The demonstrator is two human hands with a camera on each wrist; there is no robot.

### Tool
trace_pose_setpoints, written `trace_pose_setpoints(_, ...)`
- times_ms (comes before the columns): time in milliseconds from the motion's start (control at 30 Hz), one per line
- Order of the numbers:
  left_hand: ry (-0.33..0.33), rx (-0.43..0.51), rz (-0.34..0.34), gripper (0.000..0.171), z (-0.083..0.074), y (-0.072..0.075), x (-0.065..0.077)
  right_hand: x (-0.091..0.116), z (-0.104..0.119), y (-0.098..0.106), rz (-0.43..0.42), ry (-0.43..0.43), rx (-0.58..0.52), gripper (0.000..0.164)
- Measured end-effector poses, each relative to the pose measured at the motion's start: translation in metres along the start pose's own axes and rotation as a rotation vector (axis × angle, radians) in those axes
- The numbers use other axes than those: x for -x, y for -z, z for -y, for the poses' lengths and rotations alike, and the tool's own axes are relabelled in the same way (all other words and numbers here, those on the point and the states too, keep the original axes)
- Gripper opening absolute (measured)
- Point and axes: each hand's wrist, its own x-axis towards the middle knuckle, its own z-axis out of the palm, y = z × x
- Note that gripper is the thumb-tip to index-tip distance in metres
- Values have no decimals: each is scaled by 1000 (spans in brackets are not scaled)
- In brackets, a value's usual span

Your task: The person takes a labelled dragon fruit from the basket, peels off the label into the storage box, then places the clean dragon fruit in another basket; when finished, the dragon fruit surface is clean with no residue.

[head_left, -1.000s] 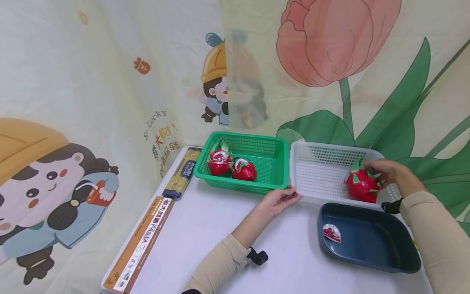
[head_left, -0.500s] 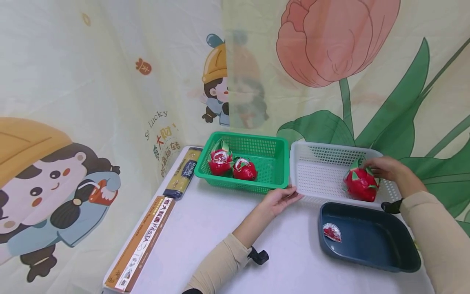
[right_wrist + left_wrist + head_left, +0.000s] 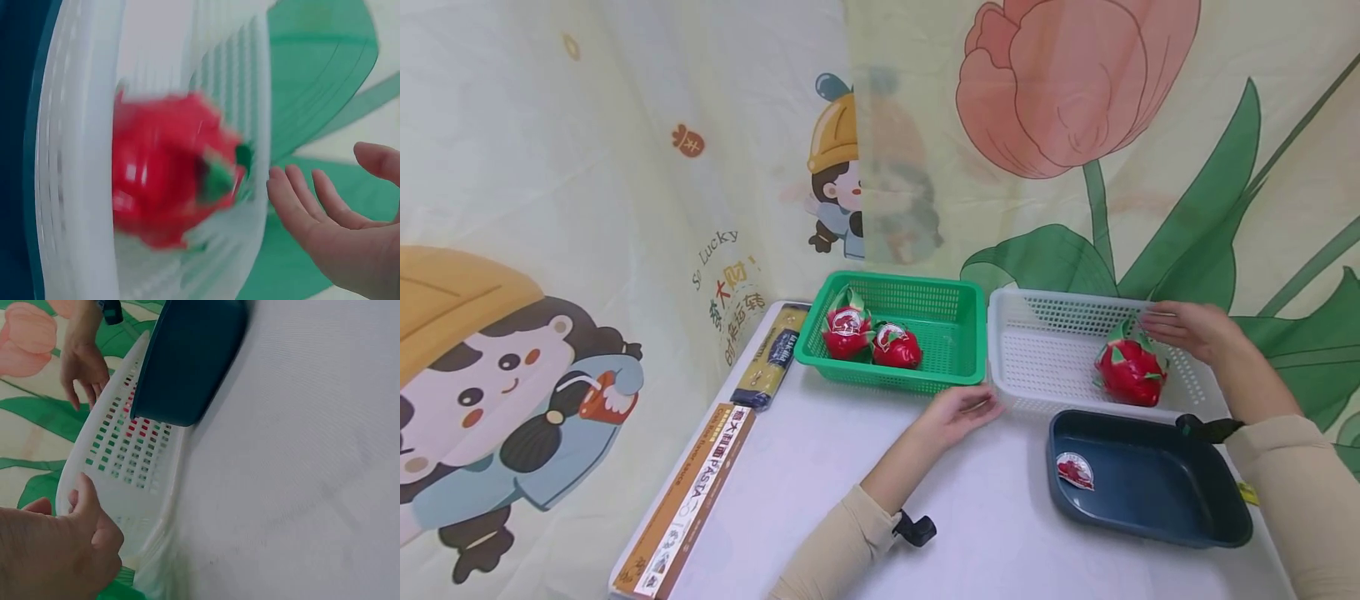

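A red dragon fruit (image 3: 1131,372) with green leaf tips lies in the right part of the white basket (image 3: 1037,400). My right hand (image 3: 1201,329) is above the basket's right back corner, fingers extended and apart from the fruit. The right wrist view shows that hand (image 3: 350,237) holding nothing, beside the basket's rim. Near the front left corner of the white basket is my left hand (image 3: 957,417), its fingers relaxed and slightly bent. In the left wrist view this hand (image 3: 62,550) overlaps the basket's near end and holds nothing.
Left of the white basket stands a green basket (image 3: 880,379) with two dragon fruits (image 3: 897,346). A dark blue tub (image 3: 1150,521) with a round sticker (image 3: 1075,471) stands in front. A pasta packet (image 3: 772,357) and a long pasta box (image 3: 685,500) line the left table edge.
My right hand has let go of the dragon fruit and lifted up and back from it. My left hand has drawn slightly away from the white basket's corner.
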Motion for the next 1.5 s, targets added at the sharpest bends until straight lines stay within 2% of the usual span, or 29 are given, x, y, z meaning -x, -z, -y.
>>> trace_pose_setpoints(100, -2, 2, -23, 10, -8, 9, 10, 3, 6, -20, 60, 32, -130, 28)
trace_pose_setpoints(133, -5, -2, -32, 9, -11, 11, 14, 4, 7, -27, 84, 39, -163, 25)
trace_pose_setpoints(200, -17, -14, -47, 7, -18, 17, 21, 4, 10, -41, 119, 55, -177, 33)
trace_pose_setpoints(267, -31, -21, -63, 7, -25, 24, 29, 4, 13, -56, 144, 66, -172, 35)
trace_pose_setpoints(467, -90, -41, -158, 20, -50, 46, 46, -2, 19, -104, 176, 91, -106, 19)
trace_pose_setpoints(700, -190, 16, -248, 47, -86, 72, 60, -15, 27, -161, 235, 106, -73, 33)
trace_pose_setpoints(833, -248, 52, -306, 58, -107, 86, 67, -25, 32, -192, 283, 82, -115, 52)
trace_pose_setpoints(933, -295, 70, -341, 59, -122, 96, 71, -35, 34, -214, 311, 61, -162, 57)
trace_pose_setpoints(1033, -341, 84, -368, 56, -136, 106, 74, -47, 35, -234, 332, 33, -199, 55)
trace_pose_setpoints(1167, -373, 117, -381, 60, -152, 119, 77, -62, 34, -259, 341, -20, -230, 56)
trace_pose_setpoints(1333, -390, 148, -379, 59, -165, 131, 79, -79, 31, -283, 309, -73, -194, 56)
trace_pose_setpoints(1433, -404, 132, -372, 50, -170, 137, 79, -87, 27, -295, 274, -97, -177, 55)
trace_pose_setpoints(1500, -413, 117, -357, 52, -173, 142, 79, -92, 24, -302, 254, -109, -166, 56)
